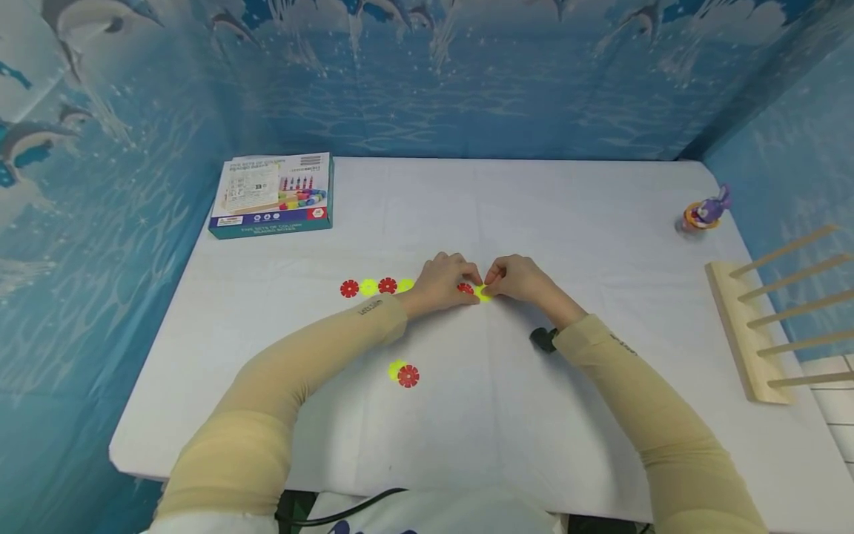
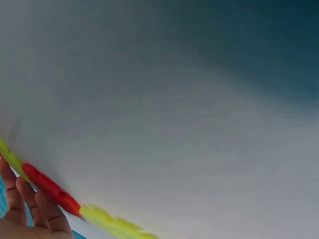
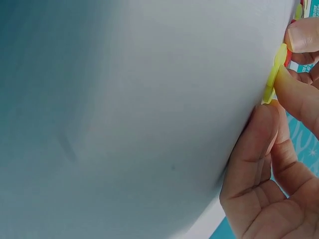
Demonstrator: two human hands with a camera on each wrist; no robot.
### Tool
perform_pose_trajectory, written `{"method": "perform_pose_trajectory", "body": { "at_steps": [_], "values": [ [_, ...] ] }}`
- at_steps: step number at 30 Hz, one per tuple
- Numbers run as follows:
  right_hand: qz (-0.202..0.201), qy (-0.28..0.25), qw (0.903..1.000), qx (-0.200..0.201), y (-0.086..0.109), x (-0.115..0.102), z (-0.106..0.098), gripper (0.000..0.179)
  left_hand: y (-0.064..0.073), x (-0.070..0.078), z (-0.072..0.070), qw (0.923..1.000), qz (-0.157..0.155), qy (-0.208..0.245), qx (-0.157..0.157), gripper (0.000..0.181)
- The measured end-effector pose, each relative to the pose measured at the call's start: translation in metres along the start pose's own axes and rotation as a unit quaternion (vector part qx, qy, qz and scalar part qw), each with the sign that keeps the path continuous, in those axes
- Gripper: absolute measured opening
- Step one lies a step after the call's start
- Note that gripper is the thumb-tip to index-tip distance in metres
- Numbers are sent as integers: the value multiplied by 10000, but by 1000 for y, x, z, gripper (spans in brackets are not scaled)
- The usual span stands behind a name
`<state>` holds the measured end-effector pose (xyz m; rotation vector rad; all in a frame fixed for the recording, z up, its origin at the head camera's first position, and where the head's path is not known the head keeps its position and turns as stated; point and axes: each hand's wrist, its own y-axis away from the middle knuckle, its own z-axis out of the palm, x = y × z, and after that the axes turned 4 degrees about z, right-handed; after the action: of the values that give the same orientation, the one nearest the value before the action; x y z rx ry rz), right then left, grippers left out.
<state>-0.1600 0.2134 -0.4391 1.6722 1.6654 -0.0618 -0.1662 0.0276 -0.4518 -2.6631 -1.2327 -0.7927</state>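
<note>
In the head view my left hand (image 1: 443,285) is low over the row of flat, notched plastic discs. Its thumb and index finger curl around a red disc (image 1: 465,288), with the other fingers spread over the row behind. My right hand (image 1: 523,282) comes from the other side and pinches a yellow disc (image 1: 483,294) beside that red one. The right wrist view shows this yellow disc (image 3: 275,74) on edge, between the right thumb and fingertips, the left thumb (image 3: 303,37) right at its upper end. My left hand partly covers the row.
Leftward, the row continues with red (image 1: 350,288) and yellow discs (image 1: 368,287). Nearer me, a red disc (image 1: 408,376) overlaps a yellow one (image 1: 396,368). A box (image 1: 273,196) lies back left; a purple figurine (image 1: 710,209) and a wooden peg rack (image 1: 743,334) stand right.
</note>
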Motion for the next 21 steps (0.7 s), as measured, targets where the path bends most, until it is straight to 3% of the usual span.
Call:
{"method": "perform_pose_trajectory", "body": {
  "at_steps": [7,13,16,21],
  "values": [
    [-42,-8,9999,-110,2,0,-4,25,0,1,0,10000,12,30,89,24],
    [-71,-79,9995,-298,20,-2,-13,27,-3,2,-1,10000,29,50,40,24],
    [-363,-46,9983,-457,31,-2,-6,23,-2,1,1,10000,29,45,33,24],
    [-1041,20,9926,-632,52,-15,24,15,-2,0,2,10000,-15,-48,43,26]
  ]
}}
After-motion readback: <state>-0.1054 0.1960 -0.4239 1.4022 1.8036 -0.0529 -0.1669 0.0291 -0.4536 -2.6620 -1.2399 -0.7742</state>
